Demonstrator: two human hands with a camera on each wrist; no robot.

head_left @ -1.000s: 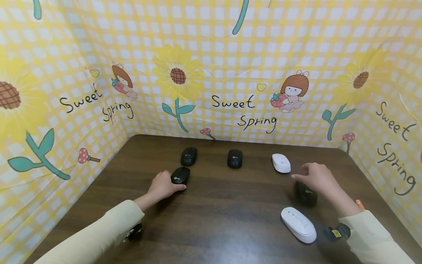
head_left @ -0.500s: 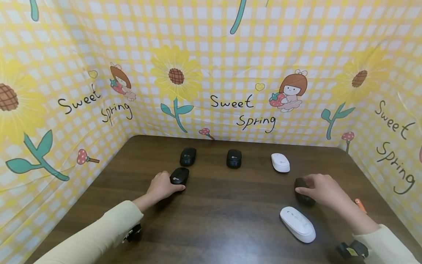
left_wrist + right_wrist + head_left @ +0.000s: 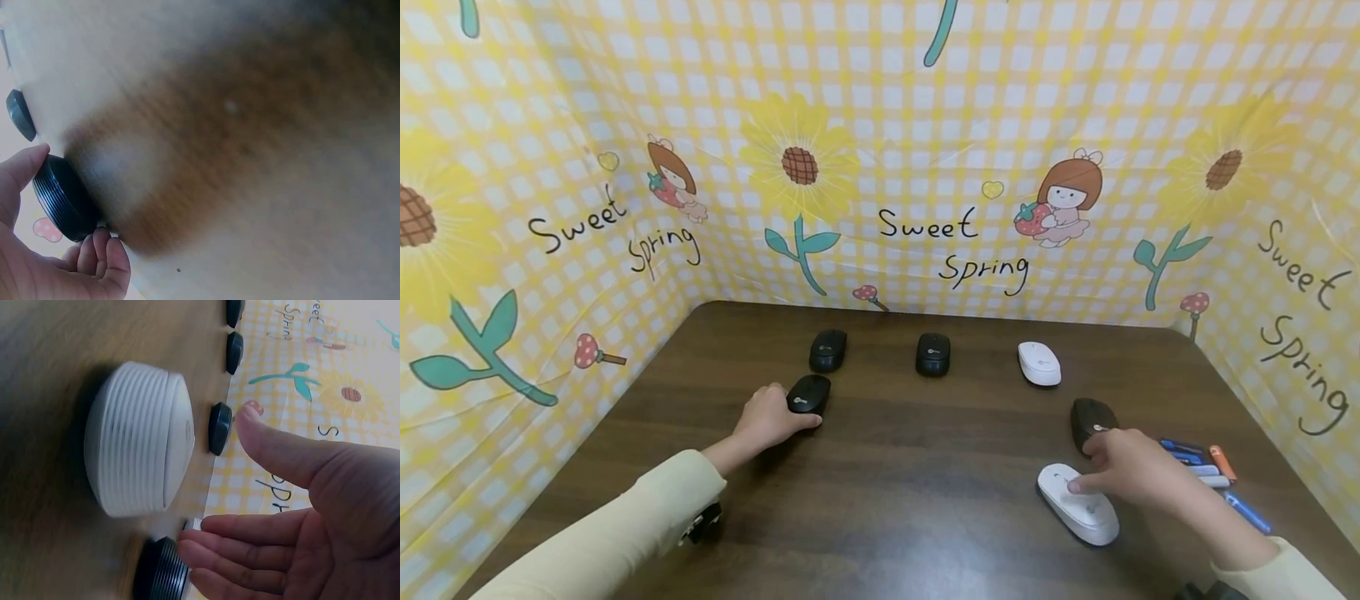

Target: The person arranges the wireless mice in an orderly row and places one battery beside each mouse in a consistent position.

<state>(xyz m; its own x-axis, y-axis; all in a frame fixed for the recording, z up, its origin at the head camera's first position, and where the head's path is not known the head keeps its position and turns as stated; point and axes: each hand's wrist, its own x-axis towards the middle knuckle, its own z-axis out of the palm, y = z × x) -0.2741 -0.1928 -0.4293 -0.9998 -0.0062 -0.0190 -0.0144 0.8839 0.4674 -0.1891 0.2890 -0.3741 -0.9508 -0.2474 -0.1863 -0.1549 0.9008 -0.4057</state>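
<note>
In the head view my left hand [image 3: 769,421] grips a black computer mouse [image 3: 809,394] by its sides, at the left of the table. The left wrist view shows the thumb on one side of this ribbed black mouse [image 3: 61,200] and the curled fingers at the other. My right hand [image 3: 1138,471] is over a large white mouse [image 3: 1078,512], thumb overlapping its top in the head view. Another black mouse [image 3: 1092,421] lies just beyond its fingers. The right wrist view shows the thumb and fingers spread apart, with nothing between them, beside the white mouse [image 3: 134,444].
Along the back of the brown wooden table [image 3: 880,500] lie two black mice, one left [image 3: 828,350] and one middle [image 3: 932,354], and a smaller white mouse [image 3: 1040,364]. Several pens [image 3: 1202,471] lie right of my right hand. A yellow checked cloth [image 3: 865,167] surrounds the table.
My right hand has come down onto the right black mouse, then drawn back toward me to the large white mouse. This uncovers the pens. My left hand keeps its place on its mouse.
</note>
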